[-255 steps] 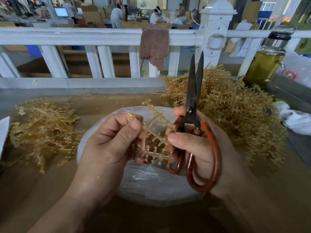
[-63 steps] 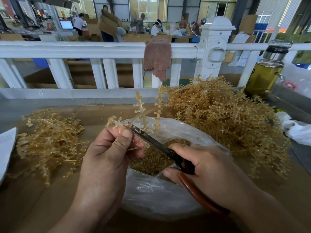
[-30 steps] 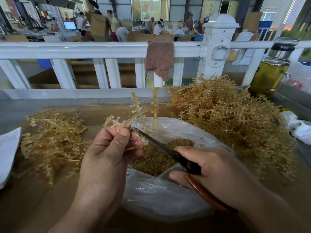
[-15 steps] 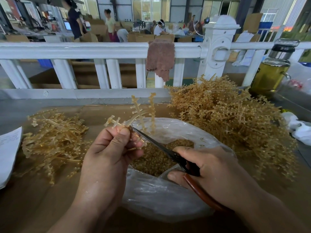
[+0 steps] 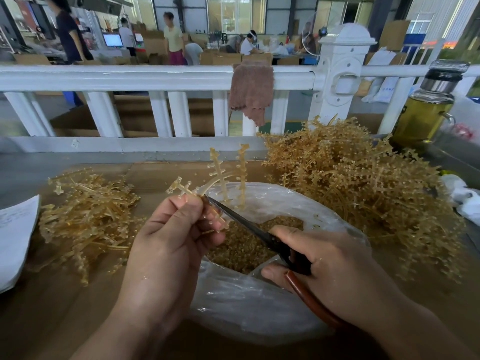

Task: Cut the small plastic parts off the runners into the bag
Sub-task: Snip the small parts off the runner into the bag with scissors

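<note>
Hiding most of the red-brown handle loops, the right hand [image 5: 337, 271] leaves only one curved length of handle and the dark blades of the steel scissors [image 5: 241, 222] in sight. Whether the blades are parted I cannot tell, as their tip lies against the fingers of the left hand [image 5: 168, 245]. The white sheet of paper [image 5: 14, 240] at the left edge and the crumpled white plastic [image 5: 466, 201] at the right edge are cut off by the frame. The small amber parts [image 5: 239, 249] heaped inside the clear plastic bag [image 5: 254, 310] are too many and too small to count.

The left hand is curled, thumb and fingers pinching one branch of a translucent amber plastic runner [image 5: 242, 172] above the bag's mouth. The right hand is curled round the scissor handles, thumb on top, over the bag's near-right rim.

On the brown counter [image 5: 52, 315] sit one bag and two heaps of amber runners: a large tangled pile [image 5: 350, 183] right of the bag, a smaller flatter pile [image 5: 85, 216] left of it. The held runner shows two upright branches beyond the fingers and one short branch pointing left. One brown cloth [image 5: 250, 89] hangs on the white railing [image 5: 130, 77] behind; one glass bottle of yellow liquid [image 5: 422, 115] stands at far right.
</note>
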A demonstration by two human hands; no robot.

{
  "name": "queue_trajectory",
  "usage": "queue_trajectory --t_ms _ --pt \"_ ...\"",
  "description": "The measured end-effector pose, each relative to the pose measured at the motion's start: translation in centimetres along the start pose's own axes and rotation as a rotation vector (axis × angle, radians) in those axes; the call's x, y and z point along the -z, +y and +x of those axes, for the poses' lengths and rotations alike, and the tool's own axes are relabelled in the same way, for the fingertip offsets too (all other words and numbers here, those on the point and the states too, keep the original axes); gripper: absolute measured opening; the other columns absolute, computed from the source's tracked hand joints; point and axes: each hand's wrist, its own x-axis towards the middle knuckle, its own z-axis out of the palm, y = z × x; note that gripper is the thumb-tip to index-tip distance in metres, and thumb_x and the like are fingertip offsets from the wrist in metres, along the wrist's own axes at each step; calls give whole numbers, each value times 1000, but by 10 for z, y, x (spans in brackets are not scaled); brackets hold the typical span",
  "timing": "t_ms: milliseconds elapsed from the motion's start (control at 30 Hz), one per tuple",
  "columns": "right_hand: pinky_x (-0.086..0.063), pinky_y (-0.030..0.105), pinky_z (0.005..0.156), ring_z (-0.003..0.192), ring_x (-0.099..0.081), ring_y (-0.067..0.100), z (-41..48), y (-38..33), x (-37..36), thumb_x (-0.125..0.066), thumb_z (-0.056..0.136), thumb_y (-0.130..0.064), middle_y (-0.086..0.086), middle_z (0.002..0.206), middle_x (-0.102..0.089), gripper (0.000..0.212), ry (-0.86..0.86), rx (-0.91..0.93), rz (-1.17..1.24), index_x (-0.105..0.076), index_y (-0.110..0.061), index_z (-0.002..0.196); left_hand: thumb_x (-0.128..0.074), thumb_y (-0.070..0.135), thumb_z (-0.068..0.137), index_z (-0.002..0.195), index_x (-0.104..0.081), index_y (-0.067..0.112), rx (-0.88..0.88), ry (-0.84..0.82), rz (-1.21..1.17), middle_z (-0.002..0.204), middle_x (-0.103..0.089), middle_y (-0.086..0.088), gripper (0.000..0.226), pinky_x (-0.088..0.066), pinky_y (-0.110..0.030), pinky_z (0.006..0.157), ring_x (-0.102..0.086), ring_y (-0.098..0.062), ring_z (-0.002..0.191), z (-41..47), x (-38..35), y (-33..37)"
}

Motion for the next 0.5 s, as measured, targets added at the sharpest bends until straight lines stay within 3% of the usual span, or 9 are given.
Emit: queue_trajectory --t_ms 233,367,500 --pt "-45 18 60 71 -57 0 1 1 0 -55 83 -66 -18 67 -60 55 15 28 -16 -55 -27 121 -61 29 87 69 -68 29 -35 5 100 75 -65 -1 20 -55 -26 64 -65 -14 72 0 1 0" --pt "-46 22 57 70 -61 2 1 3 1 -57 81 -66 -14 70 -63 57 8 5 14 -49 -27 121 -61 29 87 69 -68 29 -39 3 102 75 -65 -2 20 -56 -25 63 -65 -14 72 -1 0 0" --pt "-46 25 54 67 -61 2 1 3 2 -58 81 -66 -14 70 -64 53 -4 -4 17 -54 -25 115 -61 30 87 69 -68 30 -59 15 127 75 -66 0 19 -55 -27 68 -66 -14 73 -1 0 -1"
